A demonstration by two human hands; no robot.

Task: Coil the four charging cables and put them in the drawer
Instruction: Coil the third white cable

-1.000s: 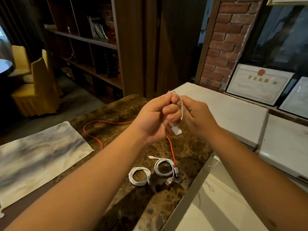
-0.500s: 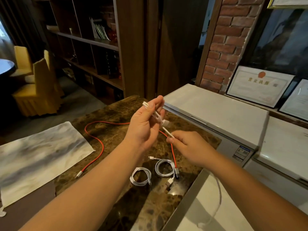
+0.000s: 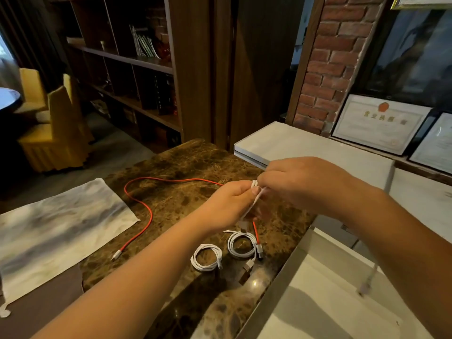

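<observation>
Both hands meet above the brown marble counter (image 3: 186, 167). My left hand (image 3: 227, 201) pinches small loops of a white cable (image 3: 255, 192), and my right hand (image 3: 300, 182) grips the same cable just beside it. The cable's free end (image 3: 365, 287) dangles under my right forearm over the white surface at the lower right. Two coiled white cables (image 3: 207, 257) (image 3: 242, 244) lie on the counter below my hands. A red cable (image 3: 144, 204) sprawls uncoiled across the counter, its far end passing behind my hands. I see no drawer that I can identify.
A grey-white cloth (image 3: 56, 228) covers the counter's left part. White chest units (image 3: 305, 145) stand to the right, with framed certificates (image 3: 376, 123) behind. A metal-edged white surface (image 3: 325, 302) lies at the lower right. Shelves and yellow chairs (image 3: 56, 126) fill the far left.
My right hand rose from below the left to meet it at the loops, bringing more white cable up. Both hands sit lower and further right than a second ago.
</observation>
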